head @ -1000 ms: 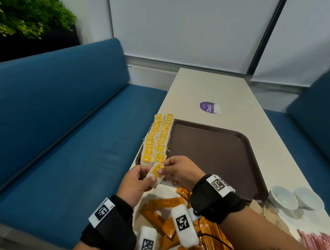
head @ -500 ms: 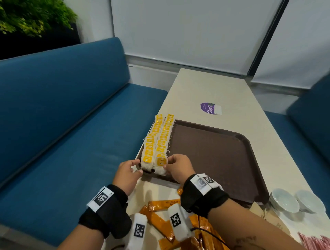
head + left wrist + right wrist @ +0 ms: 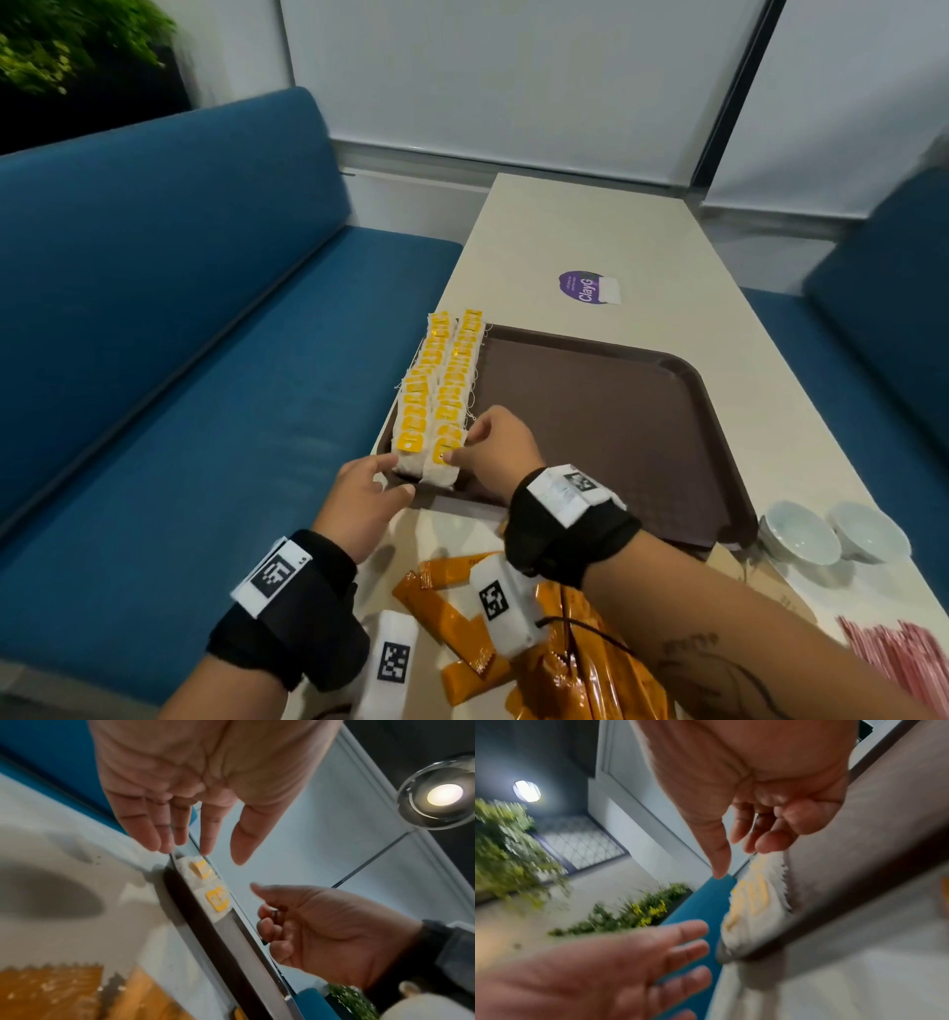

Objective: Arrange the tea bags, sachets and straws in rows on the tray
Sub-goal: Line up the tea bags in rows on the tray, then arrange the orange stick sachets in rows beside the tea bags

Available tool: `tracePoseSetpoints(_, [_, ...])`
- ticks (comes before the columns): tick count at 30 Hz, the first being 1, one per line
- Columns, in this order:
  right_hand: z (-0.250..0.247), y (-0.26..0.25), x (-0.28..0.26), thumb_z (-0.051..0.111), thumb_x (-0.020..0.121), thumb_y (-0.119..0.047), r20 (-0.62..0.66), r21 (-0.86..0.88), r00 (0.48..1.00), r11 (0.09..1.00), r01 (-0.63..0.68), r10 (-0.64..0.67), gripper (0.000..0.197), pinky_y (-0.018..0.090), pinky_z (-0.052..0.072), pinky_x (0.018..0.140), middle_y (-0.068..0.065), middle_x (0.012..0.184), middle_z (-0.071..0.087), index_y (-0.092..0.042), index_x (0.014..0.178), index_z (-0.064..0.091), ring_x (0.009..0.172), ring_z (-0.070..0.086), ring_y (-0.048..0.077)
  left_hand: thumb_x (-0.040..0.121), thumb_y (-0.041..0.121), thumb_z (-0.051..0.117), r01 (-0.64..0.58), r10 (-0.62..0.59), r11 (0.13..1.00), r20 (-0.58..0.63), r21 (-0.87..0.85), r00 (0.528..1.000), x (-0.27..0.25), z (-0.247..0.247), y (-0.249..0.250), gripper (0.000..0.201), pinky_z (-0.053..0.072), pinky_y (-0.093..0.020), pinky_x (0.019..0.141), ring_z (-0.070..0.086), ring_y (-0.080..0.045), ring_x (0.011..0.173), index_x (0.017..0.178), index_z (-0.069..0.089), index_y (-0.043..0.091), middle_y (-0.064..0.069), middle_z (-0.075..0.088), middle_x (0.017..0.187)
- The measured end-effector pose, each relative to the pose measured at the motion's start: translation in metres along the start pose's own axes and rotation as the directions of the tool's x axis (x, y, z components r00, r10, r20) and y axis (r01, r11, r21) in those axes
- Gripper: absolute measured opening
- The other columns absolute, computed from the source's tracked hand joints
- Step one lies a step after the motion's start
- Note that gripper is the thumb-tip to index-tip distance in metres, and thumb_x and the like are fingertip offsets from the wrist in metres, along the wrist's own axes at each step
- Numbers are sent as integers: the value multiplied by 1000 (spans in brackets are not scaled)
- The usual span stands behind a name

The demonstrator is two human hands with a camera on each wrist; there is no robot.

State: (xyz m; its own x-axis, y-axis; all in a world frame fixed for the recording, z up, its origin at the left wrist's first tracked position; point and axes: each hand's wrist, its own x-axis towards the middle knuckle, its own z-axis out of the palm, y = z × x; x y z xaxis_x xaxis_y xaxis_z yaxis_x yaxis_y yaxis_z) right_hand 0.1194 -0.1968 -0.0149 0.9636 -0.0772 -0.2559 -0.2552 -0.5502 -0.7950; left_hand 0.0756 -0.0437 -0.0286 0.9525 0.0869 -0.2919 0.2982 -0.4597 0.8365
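Observation:
Two rows of white tea bags with yellow tags (image 3: 436,390) lie along the left side of the brown tray (image 3: 590,411). My right hand (image 3: 462,447) has relaxed fingers whose tips touch the nearest bag of the right row (image 3: 442,457); it holds nothing. My left hand (image 3: 382,475) is open, with straight fingers at the tray's near left corner beside the left row. In the left wrist view the left hand (image 3: 221,852) hovers over the two nearest bags (image 3: 203,870). Orange sachets (image 3: 452,616) lie on the table under my wrists. Pink straws (image 3: 904,658) lie at the near right.
Two small white bowls (image 3: 801,534) stand off the tray's near right corner. A purple sticker (image 3: 585,288) lies beyond the tray. The table's left edge drops to a blue bench (image 3: 179,360). Most of the tray's floor is bare.
A second ago both hands held a tea bag above the near tray edge. It now lies at the near end of the right row, and both hands have let go.

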Motion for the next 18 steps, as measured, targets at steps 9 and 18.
tracePoseSetpoints(9, [-104,-16,-90,82,69,-18,333,-252,881,868,427,-336,29,17,41,59,-10,74,55,-24,84,58,62,48,0,81,24,71,-335,262,894,260,297,929,-48,8,17,48,38,-21,83,48,-8,105,123,50,29,10,44,123])
tracePoseSetpoints(18, [-93,63,-145,72,80,-27,816,-509,551,235,828,-175,63,33,44,81,4,133,38,-37,136,44,116,39,23,71,39,74,-566,187,532,565,629,804,-90,38,4,80,35,-21,100,34,-10,125,137,29,37,12,29,139])
